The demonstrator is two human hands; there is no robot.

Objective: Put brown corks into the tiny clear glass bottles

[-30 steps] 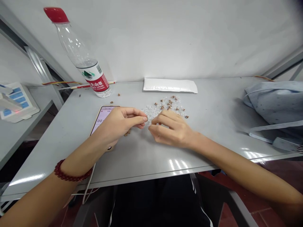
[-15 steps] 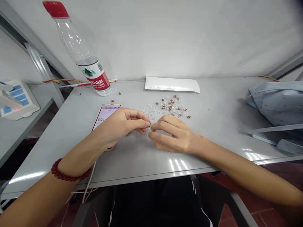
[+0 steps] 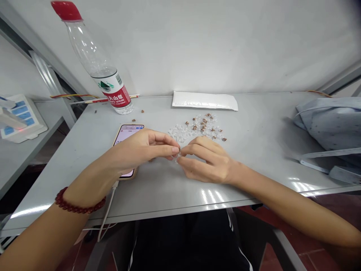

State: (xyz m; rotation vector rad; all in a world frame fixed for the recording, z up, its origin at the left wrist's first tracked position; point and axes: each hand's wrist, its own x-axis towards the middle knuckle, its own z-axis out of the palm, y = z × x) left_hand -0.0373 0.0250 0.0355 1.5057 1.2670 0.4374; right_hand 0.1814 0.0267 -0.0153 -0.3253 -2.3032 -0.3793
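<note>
My left hand is closed, thumb and forefinger pinching a small brown piece. Fingertip to fingertip with it, my right hand is closed on a small clear plastic piece, partly hidden by the fingers. Just beyond both hands lies a loose heap of clear plastic pieces, with several brown bits among them on its right side. Under my left hand, another brown bit shows in part. Whether the two held pieces are joined is too small to tell.
A phone with a white cable lies partly under my left wrist. Behind it stands a water bottle. A white packet rests by the wall, blue cloth at the right. Two brown crumbs lie near the bottle.
My left wrist has shifted slightly left and the left fingers have straightened a little, uncovering more of the phone. My right hand stays almost in place.
</note>
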